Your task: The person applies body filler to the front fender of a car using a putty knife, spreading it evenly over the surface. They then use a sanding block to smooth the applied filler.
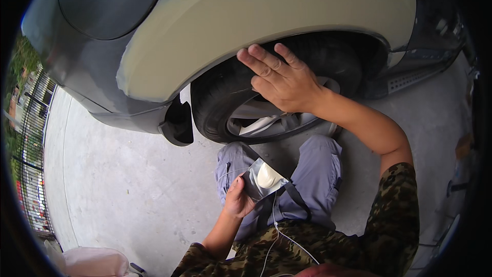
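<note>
In my left hand (240, 198) is a flat, shiny grey mixing board (253, 183), gripped at its left edge over my lap. A smooth mound of cream-coloured paste (267, 175) sits on the board. My right hand (279, 78) is raised in front of the tyre (210, 103), fingers stretched out and slightly apart, nothing visible in it. Its fingertips overlap the lower edge of the wheel arch (205, 36) in view; whether they touch it I cannot tell. Beige filler coats the arch, with smeared bluish-grey borders against the dark grey car body.
A round fuel flap (110, 0) lies at the upper left of the car. Below the bumper hangs a black mudflap (178, 123). A perforated side step (417, 78) runs off right. White cables (279, 228) cross my lap. A dark fence (31, 154) stands left.
</note>
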`<state>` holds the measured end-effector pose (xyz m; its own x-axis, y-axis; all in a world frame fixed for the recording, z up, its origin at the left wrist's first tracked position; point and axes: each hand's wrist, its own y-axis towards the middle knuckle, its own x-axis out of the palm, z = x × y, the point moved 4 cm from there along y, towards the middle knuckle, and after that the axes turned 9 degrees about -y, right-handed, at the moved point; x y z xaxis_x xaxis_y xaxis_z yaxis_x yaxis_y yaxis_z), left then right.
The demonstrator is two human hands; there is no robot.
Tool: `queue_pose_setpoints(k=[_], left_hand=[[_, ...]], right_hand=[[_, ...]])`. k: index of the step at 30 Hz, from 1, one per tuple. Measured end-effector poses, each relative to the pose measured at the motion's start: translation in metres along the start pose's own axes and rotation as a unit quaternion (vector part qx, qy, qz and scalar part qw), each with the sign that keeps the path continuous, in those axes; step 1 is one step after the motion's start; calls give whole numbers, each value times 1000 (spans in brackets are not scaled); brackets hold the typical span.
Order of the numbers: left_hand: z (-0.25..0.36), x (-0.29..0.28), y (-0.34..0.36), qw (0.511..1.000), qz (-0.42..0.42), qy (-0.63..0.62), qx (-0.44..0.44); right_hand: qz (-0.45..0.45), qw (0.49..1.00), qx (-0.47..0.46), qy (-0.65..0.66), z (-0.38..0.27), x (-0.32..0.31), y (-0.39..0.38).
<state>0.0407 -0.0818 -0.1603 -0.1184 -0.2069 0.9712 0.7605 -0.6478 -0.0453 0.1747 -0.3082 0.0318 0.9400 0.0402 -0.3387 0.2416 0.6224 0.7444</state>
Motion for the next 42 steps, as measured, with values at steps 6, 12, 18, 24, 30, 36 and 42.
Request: queue_pose_setpoints(k=[6,12,18,24,30,36,42], left_hand=[[1,0,1,1000,4,-2,-3],[-2,1,11,1000,-3,-29,-2],[-9,5,26,999,-16,-28,-30],[-13,8,33,998,-20,-26,-45],[-20,5,41,998,-16,-2,-65],[-24,9,44,998,-4,-22,-61],[-40,14,56,996,6,-10,-94]], right_hand=[[-17,999,-12,-37,0,1,26],[-61,994,46,-83,44,-8,-24],[-107,979,135,-113,103,-34,-89],[-153,946,276,-71,135,-73,-138],[-106,968,226,-28,129,-68,-113],[-59,978,195,-49,116,-41,-93],[-42,996,84,-6,113,-43,-96]])
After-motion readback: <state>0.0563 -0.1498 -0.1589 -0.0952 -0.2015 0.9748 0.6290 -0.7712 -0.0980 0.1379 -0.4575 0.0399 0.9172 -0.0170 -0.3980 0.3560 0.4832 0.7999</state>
